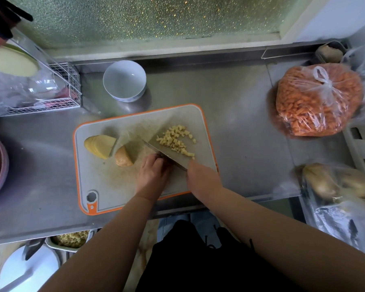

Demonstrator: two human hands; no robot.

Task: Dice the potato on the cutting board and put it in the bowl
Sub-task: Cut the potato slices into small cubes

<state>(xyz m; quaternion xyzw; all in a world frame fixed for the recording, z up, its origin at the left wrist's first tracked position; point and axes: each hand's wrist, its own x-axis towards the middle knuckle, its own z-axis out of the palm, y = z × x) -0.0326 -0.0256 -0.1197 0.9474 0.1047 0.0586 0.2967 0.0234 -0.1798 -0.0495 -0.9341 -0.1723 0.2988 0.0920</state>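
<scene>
arms: bare to past the elbows, no sleeves visible | clothing: black garment (190, 260) with drawstrings | jewellery: none visible

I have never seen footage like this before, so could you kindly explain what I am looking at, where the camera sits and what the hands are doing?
There is no machine here: a person wears one camera on the head, looking down at their own arms. On a steel counter lies an orange-rimmed cutting board. The right hand holds a knife at its handle end; the grip itself is hidden. The left hand has its fingers curled beside the blade. On the board are potato dice, potato slices and an uncut potato end. The white bowl beyond the board holds nothing yet.
</scene>
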